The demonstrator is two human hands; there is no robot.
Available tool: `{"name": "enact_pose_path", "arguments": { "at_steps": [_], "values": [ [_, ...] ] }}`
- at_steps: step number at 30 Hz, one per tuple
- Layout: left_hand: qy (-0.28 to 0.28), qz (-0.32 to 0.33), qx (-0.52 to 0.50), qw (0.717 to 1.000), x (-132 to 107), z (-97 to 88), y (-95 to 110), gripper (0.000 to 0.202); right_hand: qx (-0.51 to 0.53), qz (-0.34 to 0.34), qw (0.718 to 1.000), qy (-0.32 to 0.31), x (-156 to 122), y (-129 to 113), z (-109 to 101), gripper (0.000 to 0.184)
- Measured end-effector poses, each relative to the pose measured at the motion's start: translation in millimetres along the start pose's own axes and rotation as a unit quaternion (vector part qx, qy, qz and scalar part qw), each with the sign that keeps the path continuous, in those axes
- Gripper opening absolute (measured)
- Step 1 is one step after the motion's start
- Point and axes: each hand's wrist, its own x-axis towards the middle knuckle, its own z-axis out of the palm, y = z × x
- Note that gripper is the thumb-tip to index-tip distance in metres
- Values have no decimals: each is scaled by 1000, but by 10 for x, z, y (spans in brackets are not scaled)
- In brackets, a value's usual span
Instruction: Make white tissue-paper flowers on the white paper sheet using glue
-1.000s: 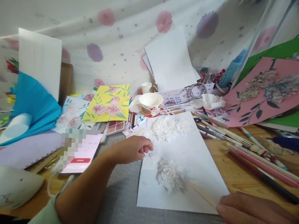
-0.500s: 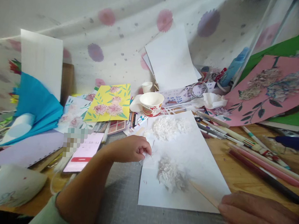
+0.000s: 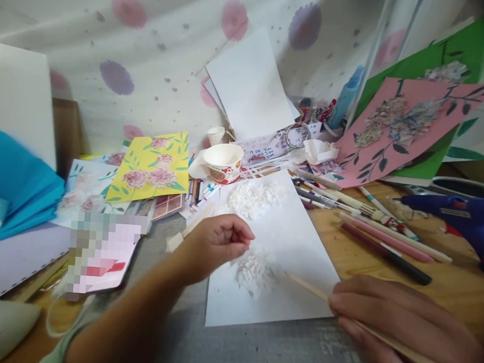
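A white sheet (image 3: 292,235) lies on a grey cutting mat (image 3: 255,351), with two white paper flowers glued on it, one far (image 3: 255,196) and one near (image 3: 254,271). My left hand (image 3: 216,243) hovers over the sheet's left edge beside the near flower, fingers curled in a pinch; what it holds is too small to make out. My right hand (image 3: 405,331) rests at the lower right, fingers pressed along a thin wooden stick (image 3: 309,288) whose tip points toward the near flower.
A paper cup (image 3: 223,162), a yellow flower card (image 3: 152,167), a phone (image 3: 104,255) and blue paper (image 3: 9,187) crowd the left. Pens and pencils (image 3: 382,241), a blue glue gun (image 3: 467,219) and a pink flower card (image 3: 399,126) lie right.
The view has shifted right and closer. My left hand lifted slightly from the sheet's edge toward the near flower. My right hand with the stick shows more fully.
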Motion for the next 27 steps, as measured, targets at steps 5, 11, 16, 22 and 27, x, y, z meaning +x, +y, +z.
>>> {"name": "enact_pose_path", "arguments": {
  "at_steps": [5, 11, 16, 22, 27],
  "values": [
    [35, 64, 45, 996, 9, 469, 90, 14, 59, 47, 997, 27, 49, -25, -69, 22],
    [35, 135, 152, 979, 27, 573, 25, 26, 151, 91, 984, -8, 121, -42, -38, 18],
    [40, 138, 164, 976, 73, 588, -16, 24, 197, 114, 972, -52, 163, -63, 78, 14],
    [30, 142, 168, 975, 83, 594, -38, 23, 201, 128, 968, -75, 160, -46, 166, 14],
    [8, 164, 164, 973, 60, 552, -64, 28, 205, 127, 967, -85, 153, -25, 226, 16]
  ]
}}
